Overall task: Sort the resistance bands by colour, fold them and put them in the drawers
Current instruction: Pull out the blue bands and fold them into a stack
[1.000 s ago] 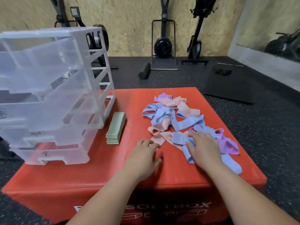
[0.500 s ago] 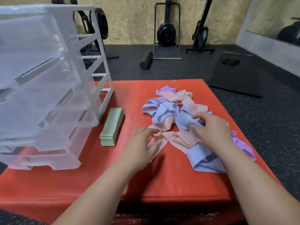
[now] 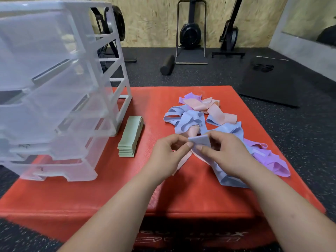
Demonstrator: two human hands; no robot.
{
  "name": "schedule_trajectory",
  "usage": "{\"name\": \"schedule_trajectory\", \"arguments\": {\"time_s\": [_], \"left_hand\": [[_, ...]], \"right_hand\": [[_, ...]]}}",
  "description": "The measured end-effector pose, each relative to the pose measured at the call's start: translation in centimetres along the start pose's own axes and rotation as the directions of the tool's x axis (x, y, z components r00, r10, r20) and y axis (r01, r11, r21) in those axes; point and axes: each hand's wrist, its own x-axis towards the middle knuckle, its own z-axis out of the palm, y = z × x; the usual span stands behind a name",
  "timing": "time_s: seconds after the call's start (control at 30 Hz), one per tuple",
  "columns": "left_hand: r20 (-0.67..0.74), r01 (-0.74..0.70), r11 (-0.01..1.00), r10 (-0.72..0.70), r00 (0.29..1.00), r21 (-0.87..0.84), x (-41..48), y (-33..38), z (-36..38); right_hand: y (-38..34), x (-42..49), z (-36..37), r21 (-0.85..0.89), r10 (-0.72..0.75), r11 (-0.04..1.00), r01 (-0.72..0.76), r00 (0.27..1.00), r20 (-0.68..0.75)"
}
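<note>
Over the near edge of the red box [image 3: 127, 188], my left hand [image 3: 169, 155] and right hand [image 3: 225, 153] meet at one end of a blue band [image 3: 200, 140]. Each grip pinches that end between thumb and forefinger, just above the surface, while the rest of the band trails back under the right wrist. The risk begins here. A pink band [image 3: 181, 162] lies crossed beneath the blue one, and a lift could, I judge, drag it along and mix two colours in one fold. Just right of the wrist, the purple bands [image 3: 269, 159] touch the trailing blue loop and may snag on it in the same way. The cloth looks limp and springy, so a loose pinch could let the fold fall open. Further out, the folded green stack [image 3: 130, 137] sits beside the clear drawer unit [image 3: 54, 88], near enough to the left forearm that a careless sweep might topple it. Beyond the hands, the tangled pile [image 3: 190, 120] of blue, pink and purple remains unsorted, with most of the job still ahead. From this angle I cannot tell whether any drawer stands open. A foam roller [image 3: 167, 64] and a black mat [image 3: 269, 82] lie on the gym floor behind.
</note>
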Motion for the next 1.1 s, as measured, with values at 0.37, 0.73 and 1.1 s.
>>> {"name": "schedule_trajectory", "arguments": {"time_s": [0.37,0.73,1.1], "left_hand": [[0.178,0.024,0.999,-0.017,0.984,-0.038,-0.5,0.8,0.6],[0.250,-0.055,0.924,-0.045,0.967,0.380,-0.2,0.6,-2.7],[0.051,0.167,0.897,-0.205,0.977,0.409,-4.5,0.7,-9.2]], "right_hand": [[-2.0,0.1,-0.7,0.467,0.101,0.884,-0.019,0.984,-0.150],[0.3,-1.1,-5.2,0.521,0.325,0.853,-0.025,0.806,-0.495],[3.4,-6.1,-5.7,0.280,0.421,0.891,-0.356,0.880,-0.220]]}}
